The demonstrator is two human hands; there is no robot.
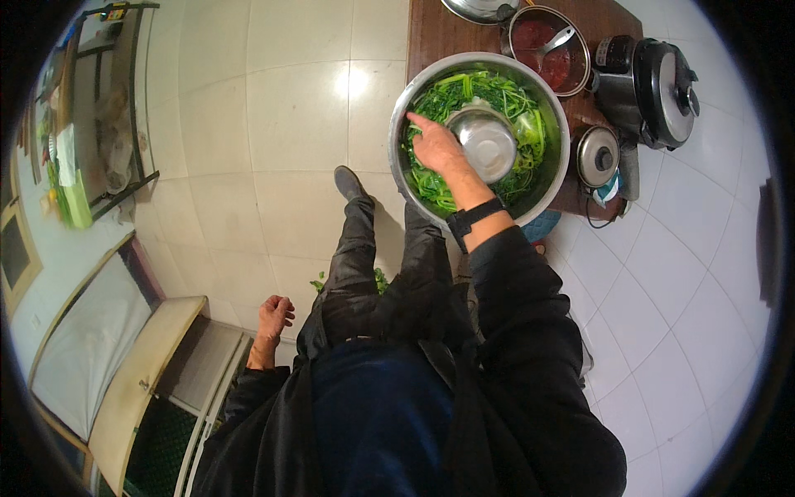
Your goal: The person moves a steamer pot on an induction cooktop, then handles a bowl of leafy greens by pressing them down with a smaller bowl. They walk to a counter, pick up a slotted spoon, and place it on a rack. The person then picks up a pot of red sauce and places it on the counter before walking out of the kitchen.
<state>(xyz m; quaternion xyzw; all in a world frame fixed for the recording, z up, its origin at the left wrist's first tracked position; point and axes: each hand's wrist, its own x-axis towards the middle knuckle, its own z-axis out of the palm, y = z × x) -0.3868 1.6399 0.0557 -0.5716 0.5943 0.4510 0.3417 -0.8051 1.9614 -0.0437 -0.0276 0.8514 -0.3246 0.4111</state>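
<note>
A large stainless steel basin (478, 59) sits over the near part of the brown table, full of wet leafy greens (428, 180). A small steel bowl (487, 146) rests among the greens; which way up is unclear. My right hand (438, 146), a black band on its wrist, reaches over the basin beside this bowl. Its index finger points to the basin's left inner wall, near the rim; the other fingers are partly hidden. My left hand (273, 314) hangs low at my left side, fingers curled in, with nothing visible in it.
On the brown table (438, 28) stand a pot of red sauce (534, 37) with a ladle (559, 38), a pressure cooker (658, 93) and a lidded pot (598, 157). Leafy stems (380, 282) lie on the floor by my legs. A cabinet (149, 385) stands at lower left.
</note>
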